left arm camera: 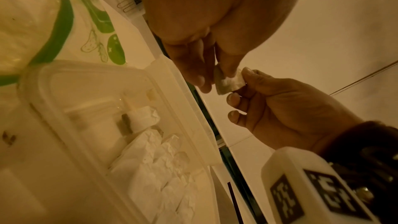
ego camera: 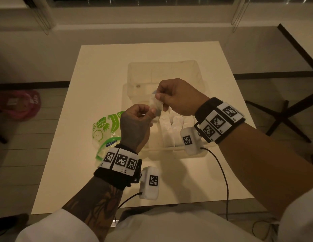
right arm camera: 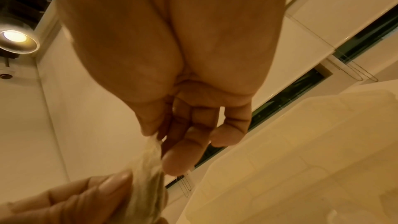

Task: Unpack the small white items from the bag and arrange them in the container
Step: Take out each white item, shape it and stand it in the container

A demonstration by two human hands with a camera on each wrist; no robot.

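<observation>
Both hands hold one small white sachet (ego camera: 156,105) in the air above the clear plastic container (ego camera: 203,151). My left hand (ego camera: 136,117) pinches its lower end and my right hand (ego camera: 167,97) pinches its upper end. From the left wrist the sachet (left arm camera: 229,83) shows between the two sets of fingertips. In the right wrist view it (right arm camera: 148,175) hangs from my right thumb and forefinger. Several white sachets (ego camera: 176,127) stand in rows inside the container; the left wrist view shows those packed sachets (left arm camera: 159,168) too. The clear bag with green fruit prints (ego camera: 104,130) lies left of the container.
The container's hinged lid (ego camera: 162,70) stands open at the back. Everything sits on a white square table (ego camera: 68,154). A pink bag (ego camera: 21,103) lies on the floor to the left, and a dark table leg frame (ego camera: 283,116) stands to the right. Black cables (ego camera: 225,180) trail from the wrist cameras.
</observation>
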